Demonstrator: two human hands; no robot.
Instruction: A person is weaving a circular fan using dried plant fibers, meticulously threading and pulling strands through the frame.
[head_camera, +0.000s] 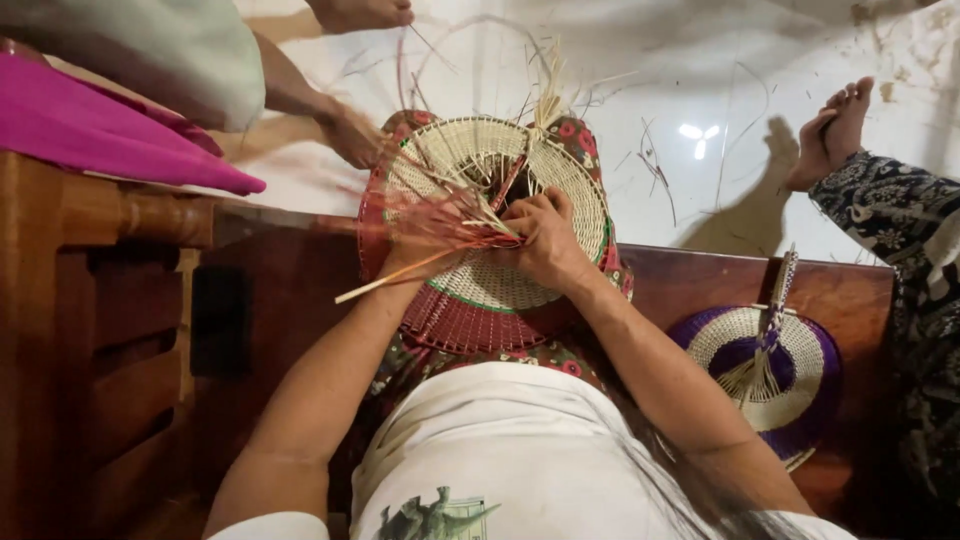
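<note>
A round woven basket piece, cream in the middle with a red rim, rests on my lap. Loose red and cream strands fan out across it. My right hand is closed on strands near the weave's centre. My left hand lies under the fan of strands at the piece's left side, mostly hidden; a pale stick pokes out from beneath it.
A second woven piece, purple and cream, lies on the dark wooden bench to my right. Another person's foot and patterned trouser leg are at right; another person's hand is at upper left. A wooden armrest stands left.
</note>
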